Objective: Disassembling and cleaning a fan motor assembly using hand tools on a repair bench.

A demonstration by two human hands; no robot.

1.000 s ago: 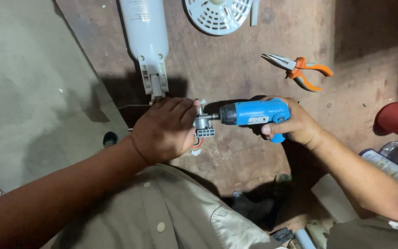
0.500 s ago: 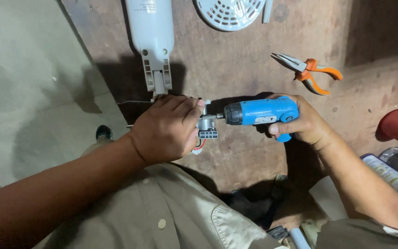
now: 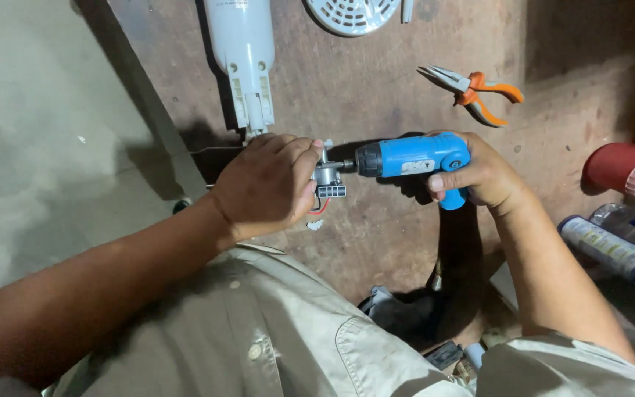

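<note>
**Q:** Hands first, what have you got in them?

**A:** Your left hand [image 3: 270, 184] is clenched around a small grey motor part [image 3: 328, 176] with a white connector, held over the brown workbench [image 3: 376, 88]. Your right hand [image 3: 479, 173] grips the blue electric screwdriver [image 3: 409, 156], bit touching the part.

**Q:** Anything nearby?

**A:** Orange-handled pliers [image 3: 475, 87] far right, white fan housing [image 3: 244, 51] far left.

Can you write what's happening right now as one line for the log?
left hand: grips small grey part | right hand: holds blue electric screwdriver, bit on part | pliers: on wooden table
</note>
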